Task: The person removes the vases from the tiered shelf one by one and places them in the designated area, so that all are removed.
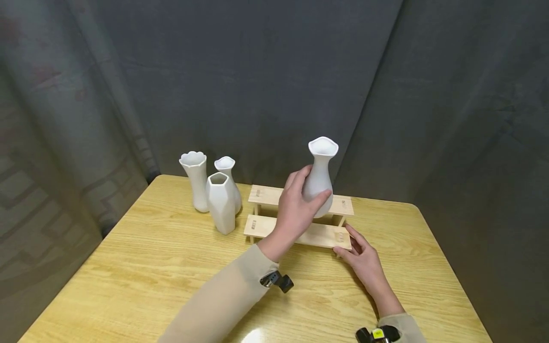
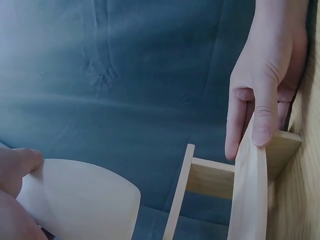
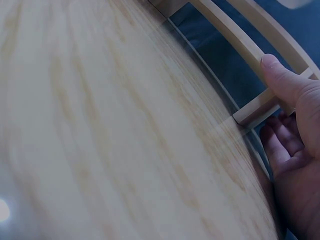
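My left hand point(image 1: 296, 207) grips a white vase point(image 1: 319, 178) with a wavy flared rim by its round body. The vase is held upright above the two-step wooden stand point(image 1: 317, 236), and in the left wrist view its rounded base point(image 2: 82, 200) hangs apart from the boards. At the stand's right end, my right hand point(image 1: 364, 259) holds the lower step, its thumb at the front edge and its fingers around the end. The right wrist view shows that thumb point(image 3: 282, 80) against the board, with the other fingers curled beneath.
Left of the stand, several white vases stand grouped on the wood-grain table point(image 1: 171, 267): one with a scalloped rim point(image 1: 197, 183), a faceted one point(image 1: 221, 205) in front, and a wavy-rimmed one point(image 1: 225, 164) partly hidden behind it. A grey curtain point(image 1: 240, 95) hangs behind the table.
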{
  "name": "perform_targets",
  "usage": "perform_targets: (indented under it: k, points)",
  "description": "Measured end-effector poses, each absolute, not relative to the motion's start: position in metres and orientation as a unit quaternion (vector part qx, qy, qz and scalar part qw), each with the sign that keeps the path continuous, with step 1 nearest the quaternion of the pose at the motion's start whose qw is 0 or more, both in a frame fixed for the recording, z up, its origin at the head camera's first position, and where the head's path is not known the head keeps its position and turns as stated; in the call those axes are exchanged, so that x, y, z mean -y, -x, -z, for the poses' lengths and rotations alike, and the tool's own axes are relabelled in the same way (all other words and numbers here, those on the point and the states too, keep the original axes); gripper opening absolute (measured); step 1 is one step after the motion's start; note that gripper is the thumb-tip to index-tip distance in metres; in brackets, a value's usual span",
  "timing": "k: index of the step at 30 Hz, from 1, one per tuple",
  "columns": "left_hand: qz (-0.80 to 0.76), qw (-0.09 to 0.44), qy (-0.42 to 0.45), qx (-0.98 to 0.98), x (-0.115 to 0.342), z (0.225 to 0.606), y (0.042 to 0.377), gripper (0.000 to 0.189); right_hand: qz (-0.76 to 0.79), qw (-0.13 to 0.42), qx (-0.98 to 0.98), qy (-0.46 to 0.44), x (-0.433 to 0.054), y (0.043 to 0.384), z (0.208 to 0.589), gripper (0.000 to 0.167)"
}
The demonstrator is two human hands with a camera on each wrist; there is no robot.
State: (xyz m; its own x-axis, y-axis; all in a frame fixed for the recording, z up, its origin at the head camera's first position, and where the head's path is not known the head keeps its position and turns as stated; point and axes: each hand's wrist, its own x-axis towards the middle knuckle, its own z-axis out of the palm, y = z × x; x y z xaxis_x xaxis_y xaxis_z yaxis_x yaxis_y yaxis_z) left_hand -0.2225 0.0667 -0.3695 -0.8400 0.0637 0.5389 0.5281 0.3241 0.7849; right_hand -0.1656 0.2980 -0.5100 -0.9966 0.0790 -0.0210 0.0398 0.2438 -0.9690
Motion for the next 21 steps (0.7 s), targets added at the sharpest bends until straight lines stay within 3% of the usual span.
perform_targets:
  k: [21]
  points:
    - [0.540,0.235,0.221,0.777,0.015,0.379,0.190,0.069,-0.596,0.006,0.802,0.040,-0.300,0.166,0.509,0.089]
